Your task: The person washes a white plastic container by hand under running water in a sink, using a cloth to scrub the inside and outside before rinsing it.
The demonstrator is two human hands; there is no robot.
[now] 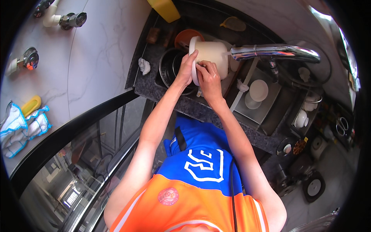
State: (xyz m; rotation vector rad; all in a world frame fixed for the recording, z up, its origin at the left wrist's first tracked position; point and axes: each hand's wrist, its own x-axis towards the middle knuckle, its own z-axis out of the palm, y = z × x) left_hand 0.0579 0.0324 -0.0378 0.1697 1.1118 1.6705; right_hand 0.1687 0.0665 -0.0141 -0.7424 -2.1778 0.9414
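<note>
A cream tub-like vessel with a wide white rim [211,55] is tipped on its side over the counter and the dark pots. My left hand [186,69] grips its rim from the left, thumb up along the edge. My right hand [209,78] looks wet, its bent fingers pressed against the outer wall near the rim. Something small and dark shows at those fingertips; whether I hold it or it belongs to the vessel is unclear. The chrome faucet [275,52] points its spout at the vessel's base.
Below the vessel are a dark metal pot [165,69] and an orange bowl [185,36]. White bowls [258,90] sit in the metal sink basin [268,108] to the right. A crumpled white cloth [144,66] lies left. A yellow container [165,11] stands at the back.
</note>
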